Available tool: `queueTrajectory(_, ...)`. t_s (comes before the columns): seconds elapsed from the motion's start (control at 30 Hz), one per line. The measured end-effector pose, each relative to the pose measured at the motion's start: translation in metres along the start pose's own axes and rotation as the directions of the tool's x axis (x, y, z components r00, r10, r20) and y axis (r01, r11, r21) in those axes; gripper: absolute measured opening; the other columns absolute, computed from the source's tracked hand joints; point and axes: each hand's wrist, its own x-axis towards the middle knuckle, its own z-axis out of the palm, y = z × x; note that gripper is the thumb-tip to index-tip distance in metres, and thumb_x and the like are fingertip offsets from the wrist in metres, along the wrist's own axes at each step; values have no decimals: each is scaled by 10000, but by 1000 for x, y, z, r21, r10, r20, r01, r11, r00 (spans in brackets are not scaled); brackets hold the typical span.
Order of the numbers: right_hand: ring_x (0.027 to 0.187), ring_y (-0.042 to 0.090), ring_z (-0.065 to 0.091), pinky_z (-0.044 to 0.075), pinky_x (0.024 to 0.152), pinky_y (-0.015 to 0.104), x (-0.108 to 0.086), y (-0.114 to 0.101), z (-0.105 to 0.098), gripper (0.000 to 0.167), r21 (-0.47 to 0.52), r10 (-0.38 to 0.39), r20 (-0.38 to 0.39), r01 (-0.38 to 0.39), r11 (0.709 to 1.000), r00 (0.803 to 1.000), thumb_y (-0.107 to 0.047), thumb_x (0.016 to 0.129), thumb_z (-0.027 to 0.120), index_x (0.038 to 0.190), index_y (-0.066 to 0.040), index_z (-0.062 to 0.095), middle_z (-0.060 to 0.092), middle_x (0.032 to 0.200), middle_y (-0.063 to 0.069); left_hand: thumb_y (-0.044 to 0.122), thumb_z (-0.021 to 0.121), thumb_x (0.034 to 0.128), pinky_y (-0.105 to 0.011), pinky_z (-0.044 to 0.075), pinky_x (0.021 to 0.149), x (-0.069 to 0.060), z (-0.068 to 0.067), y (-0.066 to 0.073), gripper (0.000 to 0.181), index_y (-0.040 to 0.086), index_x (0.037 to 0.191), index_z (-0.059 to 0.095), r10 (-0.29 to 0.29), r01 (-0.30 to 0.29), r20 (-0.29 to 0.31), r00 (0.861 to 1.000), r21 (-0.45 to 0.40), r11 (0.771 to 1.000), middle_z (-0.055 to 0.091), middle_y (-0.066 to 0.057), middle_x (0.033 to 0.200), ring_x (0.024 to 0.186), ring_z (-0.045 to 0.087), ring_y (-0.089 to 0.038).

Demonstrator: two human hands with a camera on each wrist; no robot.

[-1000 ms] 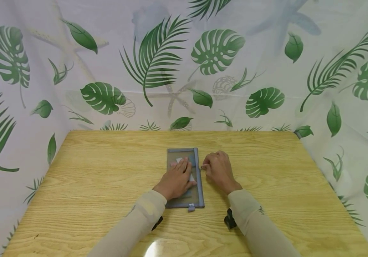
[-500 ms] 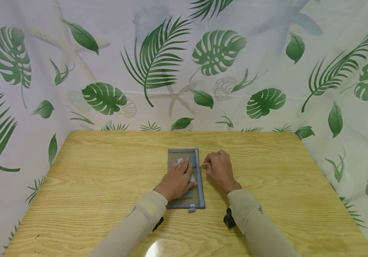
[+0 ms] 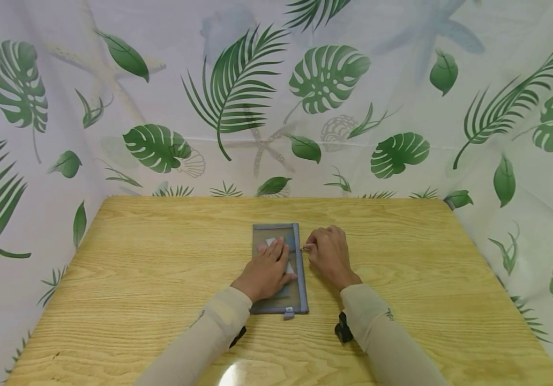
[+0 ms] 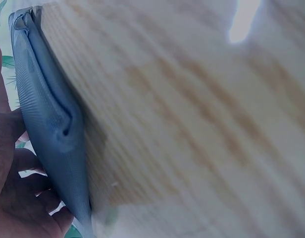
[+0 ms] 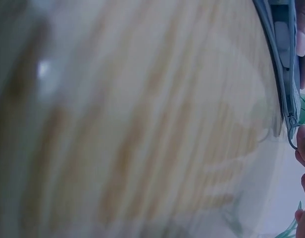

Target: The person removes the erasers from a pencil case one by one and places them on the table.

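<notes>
Right hand point(image 3: 330, 254) crept along the grey-blue mesh pouch point(image 3: 300, 281), pinching its looped zip pull point(image 5: 290, 138); left hand point(image 3: 266, 271) lay flat atop; zip-sliding seemingly needed steady tension.

1 mesh pouch point(image 3: 293, 261), 2 sleeves point(image 3: 199, 332) point(image 3: 392, 338), 1 table point(image 3: 161, 257).

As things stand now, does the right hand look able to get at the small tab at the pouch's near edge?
Probably yes: the tab juts out past the pouch, with nothing covering it. The right hand would likely first have to release the zip pull it pinches.
</notes>
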Motion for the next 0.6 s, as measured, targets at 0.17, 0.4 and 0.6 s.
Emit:
queueTrajectory(0.17,795,300,593,443,964,542,0,1,-2,104,3,-1,13,1,1000,1000,-34,853,796,779,-69,733,710,757,55,474,452,1068,-415,274,1205,0,1,0,714,-26,1562,329,3,-3,2,1000,-6,1000,266,-220,1626,1499,287,-321)
queueTrajectory(0.4,789,291,600,468,926,532,-1,1,-6,86,10,-4,62,4,1000,998,-54,871,792,802,-67,743,713,778,53,476,478,1059,-419,292,1195,-1,-2,0,724,-33,1556,340,9,-9,-8,1000,-31,999,275,-222,1622,1495,295,-321)
queueTrajectory(0.6,750,259,607,506,817,473,-1,-1,-10,80,5,-24,91,24,1000,996,-75,861,815,813,-76,752,714,788,43,485,509,1046,-429,314,1185,2,-7,-3,721,-30,1536,388,12,-12,-16,1000,-42,999,323,-211,1605,1479,332,-319)
